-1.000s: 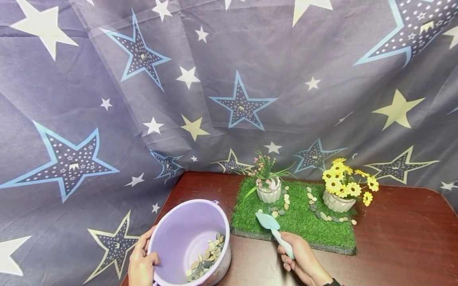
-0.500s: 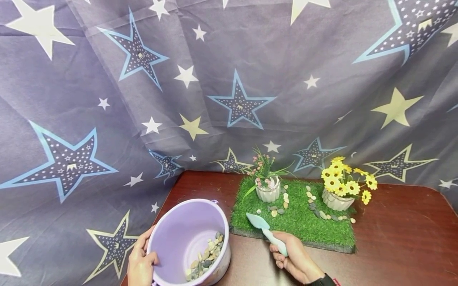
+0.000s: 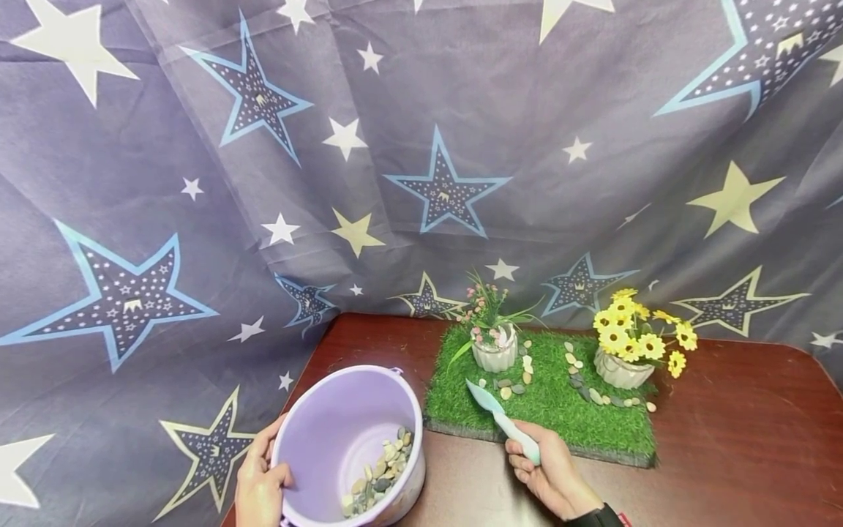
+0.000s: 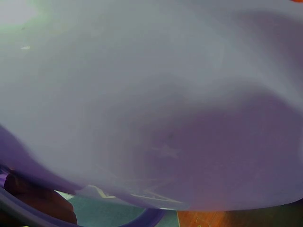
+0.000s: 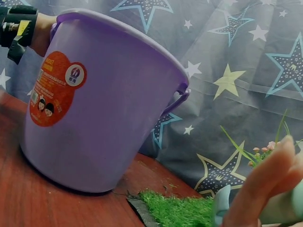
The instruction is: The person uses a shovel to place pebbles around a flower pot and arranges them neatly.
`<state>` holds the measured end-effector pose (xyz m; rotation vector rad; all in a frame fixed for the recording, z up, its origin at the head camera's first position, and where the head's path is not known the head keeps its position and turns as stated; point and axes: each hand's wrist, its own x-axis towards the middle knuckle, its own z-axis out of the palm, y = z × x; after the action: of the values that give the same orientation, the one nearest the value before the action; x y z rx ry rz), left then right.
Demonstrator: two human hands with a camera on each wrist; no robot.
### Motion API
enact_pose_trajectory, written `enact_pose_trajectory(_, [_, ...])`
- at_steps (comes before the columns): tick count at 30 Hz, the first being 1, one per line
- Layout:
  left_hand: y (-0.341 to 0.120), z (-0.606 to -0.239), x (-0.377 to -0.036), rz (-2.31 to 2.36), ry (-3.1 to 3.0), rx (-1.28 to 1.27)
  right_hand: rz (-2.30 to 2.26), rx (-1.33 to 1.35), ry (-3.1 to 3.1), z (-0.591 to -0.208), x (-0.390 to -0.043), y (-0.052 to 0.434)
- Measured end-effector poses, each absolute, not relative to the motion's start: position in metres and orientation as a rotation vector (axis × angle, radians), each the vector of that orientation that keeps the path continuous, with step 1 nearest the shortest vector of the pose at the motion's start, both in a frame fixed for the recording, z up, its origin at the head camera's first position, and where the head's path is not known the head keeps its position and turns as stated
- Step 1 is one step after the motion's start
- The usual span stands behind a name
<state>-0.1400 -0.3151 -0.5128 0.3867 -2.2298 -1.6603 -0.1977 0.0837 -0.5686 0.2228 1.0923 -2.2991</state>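
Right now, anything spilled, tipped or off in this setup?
Only the purple bucket: the left hand holds it tilted by the rim, pebbles pooled on the low side. None spilled. Both flower pots stand upright.

The trowel [image 3: 500,417] has swung back over the grass mat [image 3: 560,410].

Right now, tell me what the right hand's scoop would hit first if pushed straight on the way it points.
Probably the pebbles on the grass mat before the white pot. The right hand aims the scoop there, though depth is unclear.
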Motion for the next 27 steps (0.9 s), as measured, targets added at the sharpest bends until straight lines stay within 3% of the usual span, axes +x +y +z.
enact_pose_trajectory(10, [-0.316,-0.512,-0.14,-1.683,-2.237,0.384,-2.211,0.213,1.262,-0.565,-0.193,0.089])
enact_pose_trajectory(17, [-0.321,-0.51,-0.138,-1.67,-2.242,0.434,-2.204,0.093,1.228,-0.57,-0.21,0.07])
enact_pose_trajectory(27, [-0.316,-0.512,-0.141,-1.67,-2.25,0.42,-2.257,0.177,1.171,-0.581,-0.206,0.078])
